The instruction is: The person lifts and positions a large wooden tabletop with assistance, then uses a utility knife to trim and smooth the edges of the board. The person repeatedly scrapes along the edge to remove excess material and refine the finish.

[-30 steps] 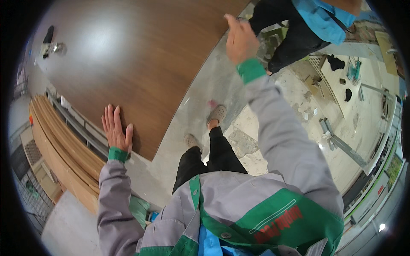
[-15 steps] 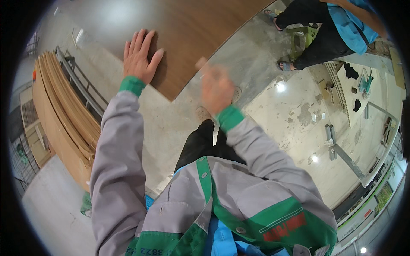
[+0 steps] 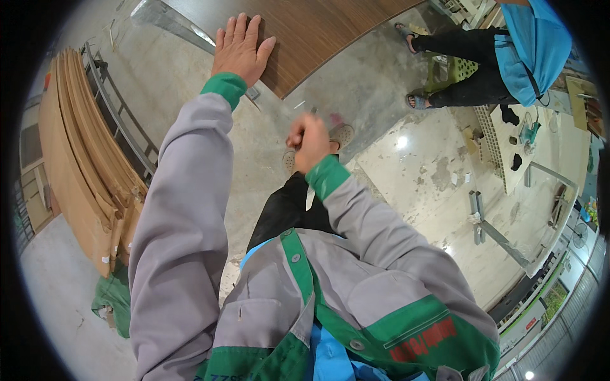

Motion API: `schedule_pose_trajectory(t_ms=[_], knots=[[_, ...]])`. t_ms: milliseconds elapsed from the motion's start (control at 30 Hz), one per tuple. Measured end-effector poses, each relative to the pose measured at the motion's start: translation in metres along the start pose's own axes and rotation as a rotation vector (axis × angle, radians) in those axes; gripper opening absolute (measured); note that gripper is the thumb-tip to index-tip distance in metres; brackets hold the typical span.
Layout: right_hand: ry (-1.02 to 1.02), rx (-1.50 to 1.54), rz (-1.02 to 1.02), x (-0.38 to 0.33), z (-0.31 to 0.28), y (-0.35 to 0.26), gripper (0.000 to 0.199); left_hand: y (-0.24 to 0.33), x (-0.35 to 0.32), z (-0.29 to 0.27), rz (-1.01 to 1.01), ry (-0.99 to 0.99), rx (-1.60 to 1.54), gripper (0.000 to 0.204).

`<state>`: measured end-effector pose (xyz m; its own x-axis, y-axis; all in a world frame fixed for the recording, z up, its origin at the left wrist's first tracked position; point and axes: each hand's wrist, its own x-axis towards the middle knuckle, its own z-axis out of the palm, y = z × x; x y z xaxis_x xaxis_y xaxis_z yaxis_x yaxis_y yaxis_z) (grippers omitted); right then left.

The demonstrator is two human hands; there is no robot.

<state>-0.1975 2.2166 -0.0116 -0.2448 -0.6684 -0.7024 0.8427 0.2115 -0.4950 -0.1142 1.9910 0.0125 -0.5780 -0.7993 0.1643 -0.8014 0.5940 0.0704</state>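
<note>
Workshop floor [image 3: 372,79]: bare concrete, giving way to a stained, pale section at right.
Brown panel [image 3: 330,32]: woodgrain-faced, at the top, one corner toward the wearer, within arm's reach.
Cardboard stack [image 3: 76,159]: on edge beside a metal frame [image 3: 114,108], probably for support.
Co-worker [image 3: 534,51]: in blue, upper right.
Left hand [image 3: 241,51]: open, palm down near the panel's corner, apparently steadying it.
Right hand [image 3: 311,140]: half-curled, off the panel; contents, if any, cannot be told.

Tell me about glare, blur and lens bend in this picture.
In the head view, glare dots the pale floor, right of the right hand; in the head view, that hand seems slightly softer than the left hand; in the head view, the stack of brown sheets bows, probably from the fisheye lens.
</note>
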Motion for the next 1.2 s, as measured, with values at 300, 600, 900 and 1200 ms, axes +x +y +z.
schedule_pose_trajectory(t_ms=[300, 600, 900, 1200], knots=[[0.18, -0.229, 0.038, -0.006, 0.065, -0.053, 0.026, 0.005, -0.001, -0.005, -0.038, -0.002, 0.016, 0.073], [0.21, -0.275, -0.115, -0.01, 0.062, -0.032, 0.021, 0.004, -0.002, -0.004, -0.034, 0.018, -0.015, 0.07], [0.125, -0.17, -0.057, 0.011, 0.028, -0.061, 0.034, 0.003, 0.001, 0.002, -0.037, 0.008, -0.007, 0.077], [0.01, -0.22, -0.296, 0.067, 0.018, -0.136, 0.036, 0.019, -0.007, -0.032, 0.078, -0.139, -0.067, 0.098]])
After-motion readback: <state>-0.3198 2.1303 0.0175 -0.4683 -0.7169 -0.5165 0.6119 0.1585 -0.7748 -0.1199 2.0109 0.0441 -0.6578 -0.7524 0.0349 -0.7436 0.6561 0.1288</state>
